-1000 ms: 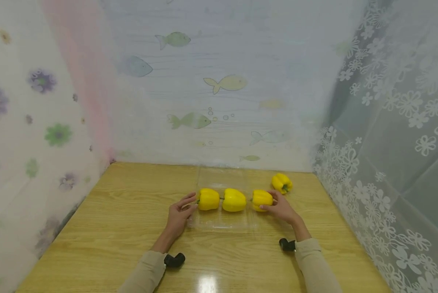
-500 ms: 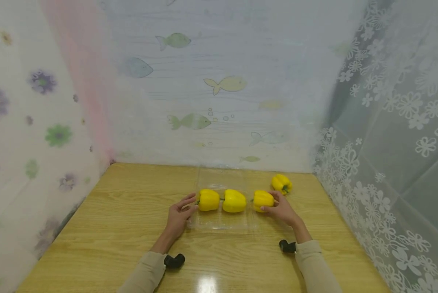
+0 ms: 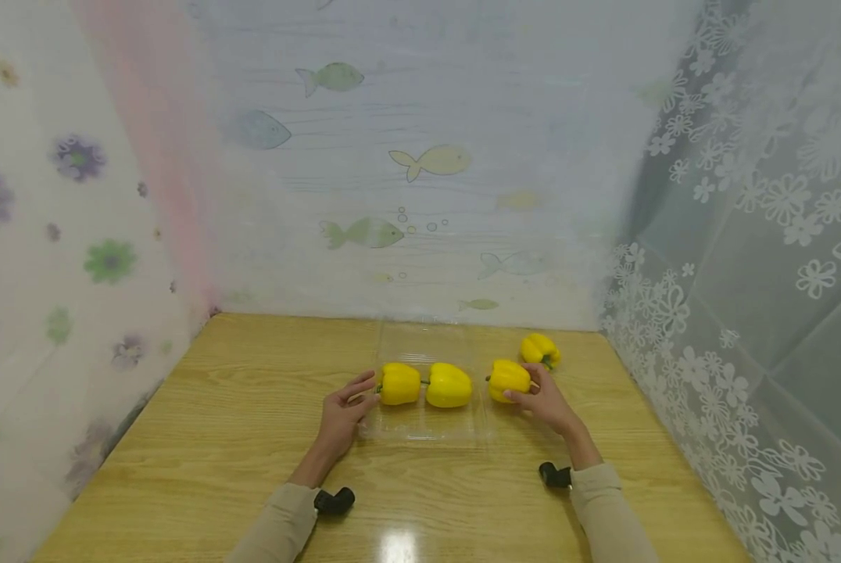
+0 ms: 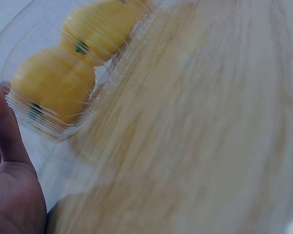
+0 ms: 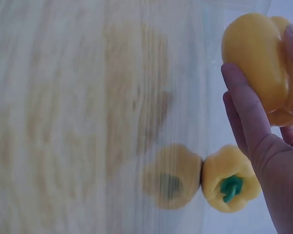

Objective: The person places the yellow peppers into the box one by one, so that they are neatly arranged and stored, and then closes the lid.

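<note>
Two yellow bell peppers, the left one and the middle one, lie in a row in a clear plastic container. My left hand is at the container's left end, its relaxed fingers and thumb touching the edge; the left wrist view shows the thumb right at the plastic. Just beyond the right end, my right hand grips a third yellow bell pepper from its right side, stem pointing left. In the right wrist view, fingers and thumb wrap around this pepper.
Another yellow bell pepper lies on the wooden table behind my right hand, its green stem facing the right wrist camera. A fish-patterned wall sheet stands behind the table, with flowered sheets at both sides.
My right hand has moved slightly right, away from the container, with its pepper, which is now turned and a little higher. The left hand and the two peppers in the container stay put.
</note>
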Motion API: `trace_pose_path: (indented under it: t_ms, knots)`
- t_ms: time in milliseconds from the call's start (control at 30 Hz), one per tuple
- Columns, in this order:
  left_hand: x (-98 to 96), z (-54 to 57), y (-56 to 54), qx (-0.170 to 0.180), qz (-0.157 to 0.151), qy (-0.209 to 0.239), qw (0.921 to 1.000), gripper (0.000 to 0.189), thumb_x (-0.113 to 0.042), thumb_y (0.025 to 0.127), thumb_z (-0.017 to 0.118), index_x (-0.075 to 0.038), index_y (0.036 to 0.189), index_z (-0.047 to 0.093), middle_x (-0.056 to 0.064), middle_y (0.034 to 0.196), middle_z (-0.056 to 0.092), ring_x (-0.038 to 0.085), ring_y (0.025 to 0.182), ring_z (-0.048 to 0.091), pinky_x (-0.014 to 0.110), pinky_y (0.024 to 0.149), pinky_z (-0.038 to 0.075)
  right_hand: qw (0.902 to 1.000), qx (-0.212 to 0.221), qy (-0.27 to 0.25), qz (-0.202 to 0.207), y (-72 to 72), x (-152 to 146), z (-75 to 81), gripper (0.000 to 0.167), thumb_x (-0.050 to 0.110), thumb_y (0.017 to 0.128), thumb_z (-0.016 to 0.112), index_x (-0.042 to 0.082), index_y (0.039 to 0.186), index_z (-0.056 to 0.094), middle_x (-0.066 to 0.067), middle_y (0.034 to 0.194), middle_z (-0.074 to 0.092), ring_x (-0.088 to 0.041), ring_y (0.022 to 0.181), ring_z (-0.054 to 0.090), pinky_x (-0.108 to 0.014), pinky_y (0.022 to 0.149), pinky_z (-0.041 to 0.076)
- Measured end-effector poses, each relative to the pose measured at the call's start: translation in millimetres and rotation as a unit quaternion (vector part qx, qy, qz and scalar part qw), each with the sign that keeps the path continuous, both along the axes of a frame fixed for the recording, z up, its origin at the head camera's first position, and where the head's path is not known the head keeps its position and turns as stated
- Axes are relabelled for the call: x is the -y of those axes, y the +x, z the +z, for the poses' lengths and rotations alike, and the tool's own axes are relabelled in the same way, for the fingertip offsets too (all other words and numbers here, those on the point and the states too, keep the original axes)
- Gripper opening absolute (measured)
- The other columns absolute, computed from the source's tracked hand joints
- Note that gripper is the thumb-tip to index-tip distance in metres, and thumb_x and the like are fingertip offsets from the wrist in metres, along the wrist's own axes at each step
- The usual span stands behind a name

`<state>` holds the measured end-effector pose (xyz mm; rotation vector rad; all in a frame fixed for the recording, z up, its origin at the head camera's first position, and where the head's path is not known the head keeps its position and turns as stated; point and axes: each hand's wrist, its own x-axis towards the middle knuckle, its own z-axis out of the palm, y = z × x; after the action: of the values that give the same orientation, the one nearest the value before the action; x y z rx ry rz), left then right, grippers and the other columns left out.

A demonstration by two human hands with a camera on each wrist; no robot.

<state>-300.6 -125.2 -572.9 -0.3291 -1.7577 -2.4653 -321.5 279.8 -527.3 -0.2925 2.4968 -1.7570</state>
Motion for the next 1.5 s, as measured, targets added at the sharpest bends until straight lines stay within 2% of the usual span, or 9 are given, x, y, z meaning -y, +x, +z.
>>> trace_pose_path:
  t_ms: [300, 733, 933, 1167, 1500]
  knots:
    - [0.6, -0.7, 0.1, -0.008, -0.003, -0.002, 1.0, 0.042, 0.003, 0.092, 0.072, 0.016, 0.13, 0.06, 0.021, 0.153, 0.047, 0.004, 0.071, 0.056, 0.015, 0.046, 0.044, 0.9998, -0.002, -0.018, 0.011, 4.8, 3.5, 5.8, 0.072, 0.013, 0.098, 0.07, 0.0, 0.15, 0.022, -0.031, 0.157, 0.025, -0.049, 0.135, 0.044, -0.044, 0.096, 0.057]
    - [0.9, -1.1, 0.4, -0.007, -0.005, -0.004, 1.0, 0.042, 0.002, 0.092, 0.072, 0.017, 0.13, 0.059, 0.022, 0.153, 0.047, 0.004, 0.073, 0.058, 0.015, 0.046, 0.044, 0.9983, -0.009, -0.049, 0.032, 8.8, 6.0, 10.4, 0.072, 0.011, 0.098, 0.069, 0.0, 0.149, 0.02, -0.03, 0.156, 0.024, -0.045, 0.132, 0.047, -0.049, 0.095, 0.056]
    - [1.5, -1.4, 0.2, -0.005, -0.005, -0.01, 0.9999, 0.042, 0.001, 0.093, 0.072, 0.016, 0.13, 0.06, 0.02, 0.153, 0.047, 0.004, 0.073, 0.058, 0.014, 0.047, 0.043, 0.9985, -0.024, -0.037, 0.03, 9.6, 5.2, 10.9, 0.071, 0.012, 0.099, 0.069, 0.0, 0.149, 0.02, -0.03, 0.157, 0.023, -0.048, 0.134, 0.044, -0.046, 0.094, 0.057]
    - [1.5, -1.0, -0.1, -0.005, -0.004, -0.01, 0.9999, 0.042, 0.0, 0.092, 0.073, 0.015, 0.13, 0.06, 0.02, 0.153, 0.048, 0.004, 0.073, 0.058, 0.015, 0.047, 0.044, 0.9984, -0.045, -0.025, 0.022, 10.7, 4.3, 12.4, 0.071, 0.013, 0.098, 0.07, 0.0, 0.149, 0.021, -0.028, 0.157, 0.025, -0.049, 0.135, 0.043, -0.034, 0.09, 0.059]
    - [0.6, -0.7, -0.1, -0.005, -0.002, -0.009, 0.9999, 0.042, 0.001, 0.092, 0.073, 0.015, 0.129, 0.061, 0.019, 0.152, 0.048, 0.004, 0.073, 0.058, 0.015, 0.046, 0.044, 0.9974, -0.059, -0.04, 0.013, 14.2, 8.4, 16.9, 0.07, 0.009, 0.097, 0.071, -0.001, 0.147, 0.023, -0.027, 0.154, 0.029, -0.048, 0.136, 0.043, -0.032, 0.088, 0.059]
